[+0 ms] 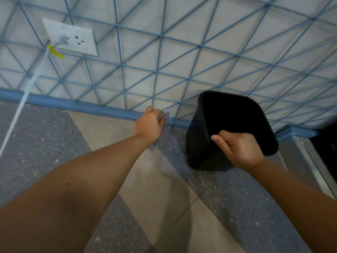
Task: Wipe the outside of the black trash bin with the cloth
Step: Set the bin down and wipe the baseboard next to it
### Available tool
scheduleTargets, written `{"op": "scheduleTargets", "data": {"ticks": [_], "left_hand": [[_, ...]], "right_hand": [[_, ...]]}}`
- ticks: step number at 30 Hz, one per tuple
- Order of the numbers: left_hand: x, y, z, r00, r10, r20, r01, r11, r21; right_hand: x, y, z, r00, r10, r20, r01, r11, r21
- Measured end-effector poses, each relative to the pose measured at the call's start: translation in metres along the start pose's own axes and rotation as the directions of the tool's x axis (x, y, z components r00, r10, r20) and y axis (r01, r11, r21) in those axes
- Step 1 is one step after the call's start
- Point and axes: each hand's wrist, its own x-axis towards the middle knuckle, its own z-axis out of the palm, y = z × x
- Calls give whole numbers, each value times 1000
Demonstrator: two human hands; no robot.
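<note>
The black trash bin [197, 143] stands on the floor by the wall, tilted, with its dark open mouth facing up toward me. My right hand [238, 150] grips the near rim of the bin, thumb over the edge. My left hand [150, 125] is to the left of the bin, apart from it, holding a pale grey cloth [164, 115]. A bit of cloth also hangs below the wrist. Most of the cloth is hidden inside my fist.
Behind the bin runs a white wall with a blue triangle pattern [160, 70] and a blue skirting board [82, 106]. A white socket [71, 37] at upper left holds a plug whose white cable [23, 101] slopes down to the floor. A metal door threshold [300, 161] lies at right.
</note>
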Motion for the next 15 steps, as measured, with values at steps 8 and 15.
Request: {"op": "scheduleTargets", "data": {"ticks": [8,15], "left_hand": [[17,29,-20,999,46,-1,-46,999,2],[14,46,-37,997,-66,45,70,991,-114]], "right_hand": [[17,-9,1,999,-30,32,31,999,-14],[26,-22,-18,986,144,86,-141,989,-32]]}}
